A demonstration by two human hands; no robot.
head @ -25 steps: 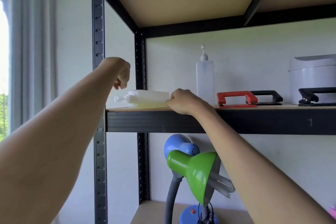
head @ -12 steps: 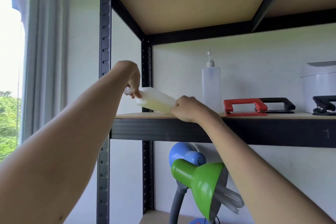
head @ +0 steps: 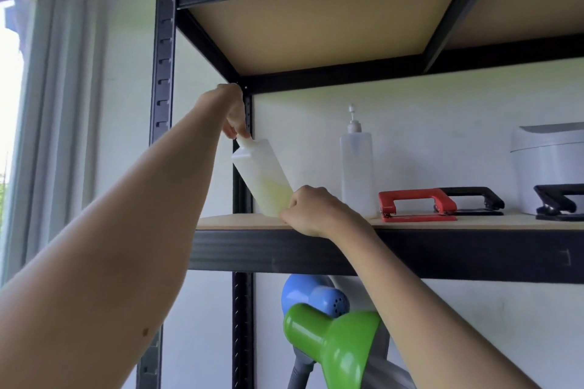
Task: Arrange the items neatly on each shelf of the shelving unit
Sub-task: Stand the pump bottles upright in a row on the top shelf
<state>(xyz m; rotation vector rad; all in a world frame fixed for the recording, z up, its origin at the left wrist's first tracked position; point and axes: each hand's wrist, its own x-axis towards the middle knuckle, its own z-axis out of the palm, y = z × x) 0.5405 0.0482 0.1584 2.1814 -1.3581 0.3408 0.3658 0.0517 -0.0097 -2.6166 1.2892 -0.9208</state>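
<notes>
Closest to the camera: two bare arms reach up & fill the bottom of the view. Between them, under the shelf, sits a green lamp [head: 331, 344] w/ a blue lamp [head: 316, 294] just behind it. Both are cut off at the bottom edge.

Next is the black front rail of the shelving unit [head: 474, 253]. The right hand [head: 311, 215] rests on the shelf's front edge. Its fingers curl & pinch the bottom corner of the cloudy bottle [head: 262, 177]. The hand hides that corner, so can't tell how much of the base touches the board.

The bottle is tilted, top leaning left toward the back post. Some pale yellow liquid sits in its low end. The left hand [head: 235, 117] comes down from above, wrist bent, fingertips pinching the bottle's small neck. The cap is hidden under those fingers.

Farther back & to the right: a clear pump bottle [head: 357, 170] stands upright near the wall. Then a red hole punch [head: 417, 204], w/ a black hole punch [head: 474, 200] right behind it. Well to the right, a white round bin [head: 550, 167] w/ another black punch [head: 561, 204] in front; both cut off by the right edge.

Far left is a bright window [head: 19, 104], too washed out to see thru.
</notes>
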